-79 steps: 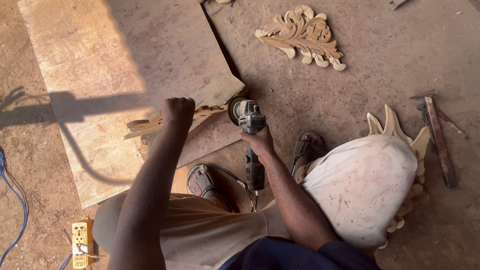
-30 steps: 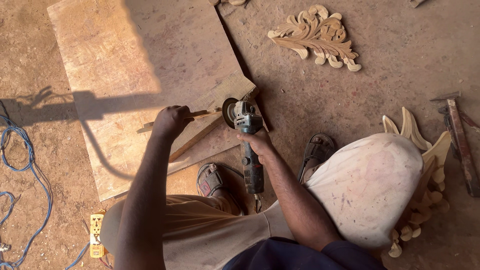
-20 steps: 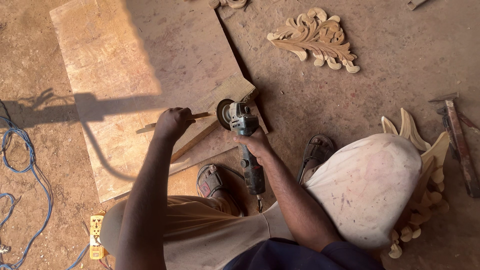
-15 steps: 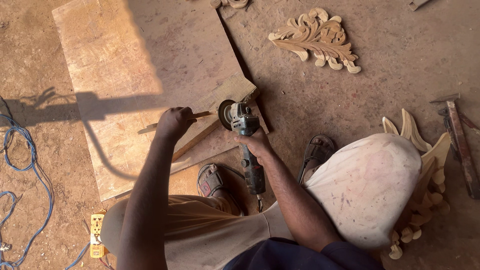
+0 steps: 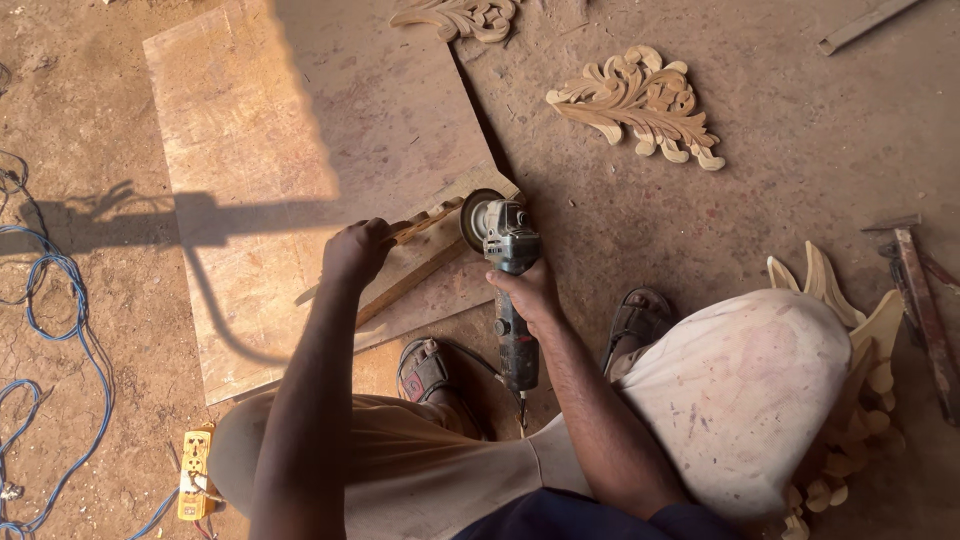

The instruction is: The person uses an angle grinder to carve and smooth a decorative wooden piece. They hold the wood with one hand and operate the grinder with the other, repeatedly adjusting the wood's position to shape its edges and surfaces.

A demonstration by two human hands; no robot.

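Now right hand (image 5: 530, 292) grips angle grinder (image 5: 505, 270); left hand (image 5: 357, 252) pins wood strip (image 5: 425, 222).

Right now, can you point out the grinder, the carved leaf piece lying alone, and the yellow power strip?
angle grinder (image 5: 510, 250), head view, on its grey body.
carved leaf piece (image 5: 640, 105), head view, on its middle scrolls.
yellow power strip (image 5: 195, 472), head view, on its top face.

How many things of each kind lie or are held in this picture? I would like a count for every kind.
Carved wooden ornaments: 3
Angle grinder: 1
Wooden strip: 1
Plywood board: 1
Sandals: 2
Yellow power strip: 1
Total: 9
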